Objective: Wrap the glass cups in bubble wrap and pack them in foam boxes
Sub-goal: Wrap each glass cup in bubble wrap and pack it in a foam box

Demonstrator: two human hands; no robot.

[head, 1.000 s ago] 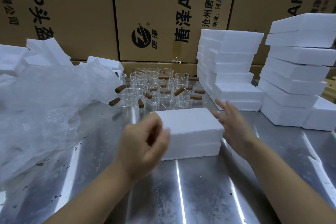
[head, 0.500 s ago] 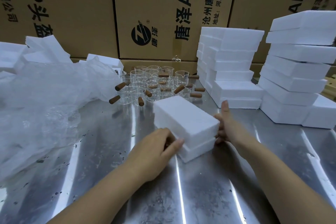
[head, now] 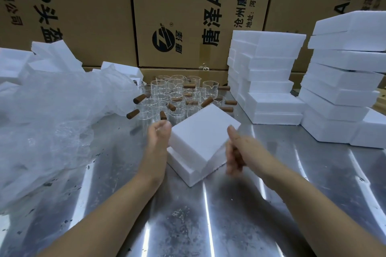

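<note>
lid (head: 202, 137) tilted over the box (head: 188, 171), wedged between both grips: left grip (head: 158, 137) pinches its left edge, right grip (head: 235, 152) curled at its right edge, too blurry to call. cups (head: 173, 94) just behind box, left-grip side

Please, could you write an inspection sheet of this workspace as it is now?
Surface: steel table, shiny, with dark specks.
Job's things: foam box in the middle, its lid raised askew; unwrapped glass cups behind; bubble wrap heaped at left.
Clutter: loose foam pieces behind the wrap.
Hands: left hand grips the lid; right hand blurred beside it, grip unclear.
Cables: nothing seen.
Surroundings: foam box stacks at right; cardboard cartons behind.
</note>
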